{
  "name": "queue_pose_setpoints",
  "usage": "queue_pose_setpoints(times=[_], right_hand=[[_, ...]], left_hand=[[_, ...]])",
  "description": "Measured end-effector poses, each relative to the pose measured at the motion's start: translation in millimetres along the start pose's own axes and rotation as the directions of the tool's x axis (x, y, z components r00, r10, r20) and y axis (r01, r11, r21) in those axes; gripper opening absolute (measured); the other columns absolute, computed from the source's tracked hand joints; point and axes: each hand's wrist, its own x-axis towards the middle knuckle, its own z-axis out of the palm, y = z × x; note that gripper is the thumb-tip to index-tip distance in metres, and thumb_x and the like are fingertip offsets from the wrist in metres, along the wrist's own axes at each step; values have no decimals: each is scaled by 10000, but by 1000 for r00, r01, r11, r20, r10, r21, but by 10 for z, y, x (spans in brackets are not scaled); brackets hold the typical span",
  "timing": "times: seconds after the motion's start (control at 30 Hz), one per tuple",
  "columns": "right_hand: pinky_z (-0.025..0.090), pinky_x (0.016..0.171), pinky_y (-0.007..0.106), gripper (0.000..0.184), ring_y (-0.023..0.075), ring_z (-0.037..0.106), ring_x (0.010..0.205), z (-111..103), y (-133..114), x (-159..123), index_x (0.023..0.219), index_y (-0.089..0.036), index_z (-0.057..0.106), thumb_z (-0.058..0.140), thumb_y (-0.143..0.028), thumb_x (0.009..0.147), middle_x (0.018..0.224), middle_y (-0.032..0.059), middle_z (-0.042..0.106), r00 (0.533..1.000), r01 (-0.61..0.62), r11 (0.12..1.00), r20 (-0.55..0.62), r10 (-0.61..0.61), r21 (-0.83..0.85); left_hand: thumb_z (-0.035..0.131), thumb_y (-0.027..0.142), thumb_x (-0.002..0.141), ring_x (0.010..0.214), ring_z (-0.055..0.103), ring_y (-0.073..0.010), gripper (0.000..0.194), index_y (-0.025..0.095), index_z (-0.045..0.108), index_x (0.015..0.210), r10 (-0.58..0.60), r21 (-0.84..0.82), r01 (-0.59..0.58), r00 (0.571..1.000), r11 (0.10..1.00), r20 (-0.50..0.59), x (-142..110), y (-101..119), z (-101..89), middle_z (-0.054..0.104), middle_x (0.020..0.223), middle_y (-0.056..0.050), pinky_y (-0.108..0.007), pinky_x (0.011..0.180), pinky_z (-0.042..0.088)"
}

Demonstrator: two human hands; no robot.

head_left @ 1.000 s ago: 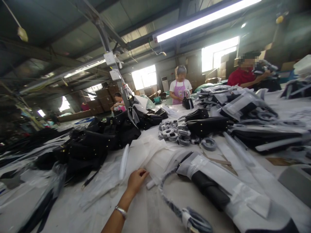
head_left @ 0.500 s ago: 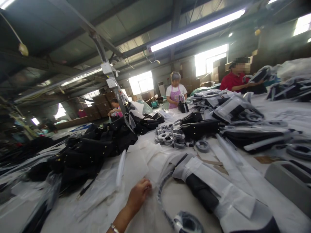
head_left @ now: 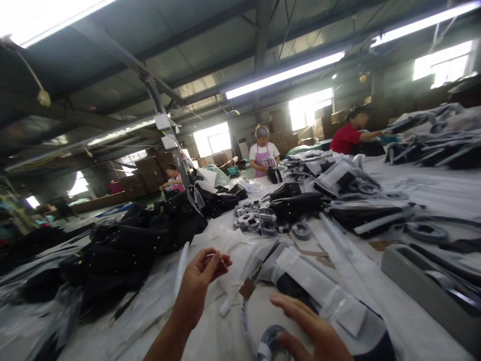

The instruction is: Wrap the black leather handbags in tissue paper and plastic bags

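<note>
My left hand (head_left: 205,273) pinches a thin pale string (head_left: 224,264) between thumb and fingertips, above the table. Just right of it is a small brown tag (head_left: 247,289); whether the string runs to it I cannot make out. A small white piece (head_left: 224,308) shows below. My right hand (head_left: 313,326) has its fingers apart, slightly blurred, with nothing seen in it. It hovers over the near side of a black bag (head_left: 296,291) wrapped in white paper (head_left: 304,271). A wrapped coiled strap (head_left: 268,341) lies partly hidden beside the right hand.
Black bags (head_left: 124,250) are heaped at the left. Several wrapped strap coils (head_left: 255,218) lie mid-table near more black bags (head_left: 296,205). A grey box-shaped device (head_left: 421,296) stands at the right. Co-workers (head_left: 263,153) stand across the table, one in a red shirt (head_left: 343,138).
My left hand has risen slightly and moved left, now with a string in its fingers. My right hand has come into view. The brown tag is newly visible. The view has turned slightly right.
</note>
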Motion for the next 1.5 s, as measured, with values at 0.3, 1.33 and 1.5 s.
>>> queue_pose_setpoints(times=[0.3,1.33,1.5], right_hand=[[548,908,378,218,268,725,935,15,-328,514,944,-189,787,704,-369,855,939,65,790,998,-25,946,-39,40,324],[473,979,374,612,208,698,887,184,28,193,1317,-268,449,687,-155,765,872,-18,734,966,-1,975,-254,58,220],[507,920,358,620,203,696,865,213,49,122,1396,-273,417,639,-197,822,880,-14,714,962,11,964,-266,62,264]], left_hand=[[769,456,771,961,717,-230,358,183,627,955,-23,-176,46,991,983,128,-215,281,511,767,944,-78,-355,872,578],[757,448,784,1016,689,-253,334,203,631,971,-106,-331,163,977,930,183,-288,100,832,728,1034,-75,-347,805,603],[766,435,780,1012,695,-251,334,205,623,977,-118,-347,173,977,922,176,-284,88,833,728,1027,-66,-338,789,611]])
